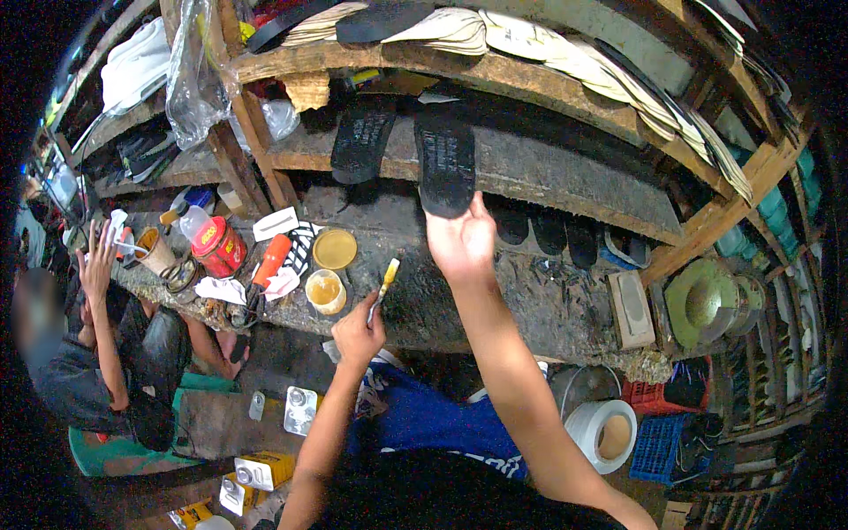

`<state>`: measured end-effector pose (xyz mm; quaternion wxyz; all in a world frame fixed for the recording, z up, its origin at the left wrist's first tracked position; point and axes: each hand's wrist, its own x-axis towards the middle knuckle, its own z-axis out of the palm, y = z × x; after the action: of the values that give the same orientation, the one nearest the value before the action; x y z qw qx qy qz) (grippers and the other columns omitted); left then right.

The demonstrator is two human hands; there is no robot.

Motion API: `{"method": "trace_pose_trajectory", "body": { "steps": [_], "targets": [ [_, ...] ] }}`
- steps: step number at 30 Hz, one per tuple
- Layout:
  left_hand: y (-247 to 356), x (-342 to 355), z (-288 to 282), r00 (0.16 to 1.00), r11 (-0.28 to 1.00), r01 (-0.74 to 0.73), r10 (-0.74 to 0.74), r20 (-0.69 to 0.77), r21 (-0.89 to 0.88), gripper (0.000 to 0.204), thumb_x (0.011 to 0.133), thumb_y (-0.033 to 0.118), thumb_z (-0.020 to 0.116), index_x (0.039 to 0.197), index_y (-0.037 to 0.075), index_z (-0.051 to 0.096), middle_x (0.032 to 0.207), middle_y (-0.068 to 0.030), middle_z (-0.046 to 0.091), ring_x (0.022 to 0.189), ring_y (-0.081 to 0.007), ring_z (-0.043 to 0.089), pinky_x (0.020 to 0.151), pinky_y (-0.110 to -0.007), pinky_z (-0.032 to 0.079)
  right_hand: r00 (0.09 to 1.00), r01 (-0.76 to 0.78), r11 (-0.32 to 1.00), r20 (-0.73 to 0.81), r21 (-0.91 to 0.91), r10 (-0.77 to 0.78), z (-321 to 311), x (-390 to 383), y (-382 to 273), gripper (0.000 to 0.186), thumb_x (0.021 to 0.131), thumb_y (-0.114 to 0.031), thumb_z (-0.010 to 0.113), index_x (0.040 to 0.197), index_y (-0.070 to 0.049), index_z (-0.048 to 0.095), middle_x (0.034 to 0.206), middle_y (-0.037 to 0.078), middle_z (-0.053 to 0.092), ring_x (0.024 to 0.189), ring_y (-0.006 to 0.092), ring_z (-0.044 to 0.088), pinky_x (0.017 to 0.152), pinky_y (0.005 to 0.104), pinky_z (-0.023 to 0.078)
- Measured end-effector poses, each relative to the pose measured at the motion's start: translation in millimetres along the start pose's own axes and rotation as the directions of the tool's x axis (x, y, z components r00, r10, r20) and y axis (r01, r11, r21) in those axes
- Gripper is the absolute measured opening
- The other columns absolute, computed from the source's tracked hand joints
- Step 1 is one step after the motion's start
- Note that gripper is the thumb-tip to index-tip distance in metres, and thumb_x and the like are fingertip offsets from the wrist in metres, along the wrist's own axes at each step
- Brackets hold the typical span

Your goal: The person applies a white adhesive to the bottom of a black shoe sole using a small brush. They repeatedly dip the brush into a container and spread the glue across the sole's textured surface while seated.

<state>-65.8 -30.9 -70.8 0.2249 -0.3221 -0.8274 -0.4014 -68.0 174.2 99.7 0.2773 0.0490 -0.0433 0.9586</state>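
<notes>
My left hand (359,334) is closed around a small brush (386,284), its yellowish tip pointing up. An open jar of yellowish paste (326,293) stands just left of the brush, with a round tan lid (335,249) behind it. My right hand (464,240), palm up, grips the near end of a black shoe insole (447,163). The insole's far end reaches the edge of the wooden shelf. A second black insole (363,141) lies on that shelf, to the left of the held one.
On the dark workbench (415,322) stand a red container (219,247), an orange bottle (272,259) and a cup (155,251). Several dark soles (549,231) sit under the shelf (565,168). A metal piece (702,303) is at right. Another person (106,353) sits at left.
</notes>
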Motion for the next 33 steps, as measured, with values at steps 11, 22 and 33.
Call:
{"method": "trace_pose_trajectory", "body": {
  "steps": [11, 22, 33],
  "targets": [
    [-5, -6, 7, 0.999, 0.998, 0.022, -0.021, -0.033, 0.051, 0.027, 0.086, 0.015, 0.068, 0.112, 0.008, 0.072, 0.087, -0.0123, 0.075, 0.067, -0.0306, 0.071, 0.062, -0.039, 0.056, 0.968, -0.08, 0.989, -0.247, -0.124, 0.047, 10, 44, 20, 0.054, 0.11, -0.042, 0.026, 0.145, -0.004, 0.041, 0.15, 0.014, 0.048, 0.138, 0.0333, 0.045, 0.121, 0.0534, 0.027],
    [-6, -4, 9, 0.996, 0.999, -0.034, 0.036, -0.078, 0.026, 0.024, 0.091, 0.016, 0.066, 0.112, 0.006, 0.07, 0.085, -0.0145, 0.073, 0.066, -0.0336, 0.069, 0.059, -0.042, 0.053, 0.976, -0.075, 0.759, -0.204, -0.647, -0.078, -54, -52, -99, 0.036, 0.104, -0.03, 0.05, 0.132, -0.007, 0.054, 0.126, 0.012, 0.064, 0.115, 0.0257, 0.063, 0.098, 0.0419, 0.05],
    [-8, -8, 8, 0.998, 0.996, 0.066, -0.066, 0.006, 0.061, 0.027, 0.087, 0.02, 0.069, 0.112, 0.01, 0.071, 0.079, -0.0133, 0.072, 0.064, -0.0333, 0.069, 0.059, -0.044, 0.054, 0.91, -0.052, 0.192, -0.126, -0.98, -0.395, -80, -87, -138, 0.031, 0.102, -0.022, 0.059, 0.128, -0.004, 0.059, 0.114, 0.009, 0.07, 0.106, 0.017, 0.066, 0.094, 0.0305, 0.05]
  ]
}}
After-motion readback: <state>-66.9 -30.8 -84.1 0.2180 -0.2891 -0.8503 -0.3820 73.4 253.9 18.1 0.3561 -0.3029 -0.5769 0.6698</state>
